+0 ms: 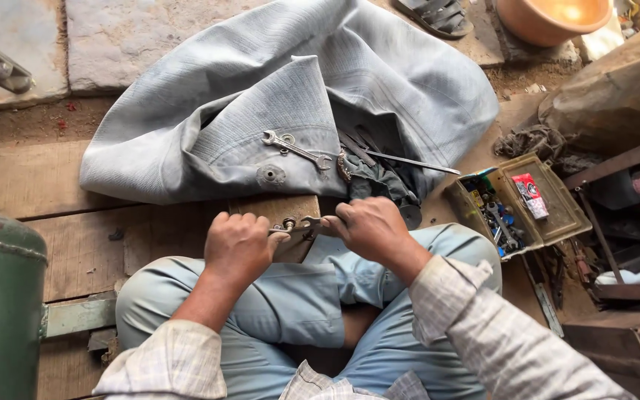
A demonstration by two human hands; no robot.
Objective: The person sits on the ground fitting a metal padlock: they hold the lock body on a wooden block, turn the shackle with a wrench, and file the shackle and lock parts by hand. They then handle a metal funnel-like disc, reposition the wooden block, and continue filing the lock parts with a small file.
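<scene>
Grey rubber tube (209,111) lies folded on the wooden floor (31,178), its valve patch (270,175) facing up with a loose spanner (295,149) resting on it. Left hand (237,244) fingers clenched round a small metal fitting (288,224); right hand (368,226) fingers gripping a second spanner (312,222) set against that fitting, just above the knees. Judgement: fitting work mid-way, not seated on the tube. Open toolbox (516,204) to the right.
</scene>
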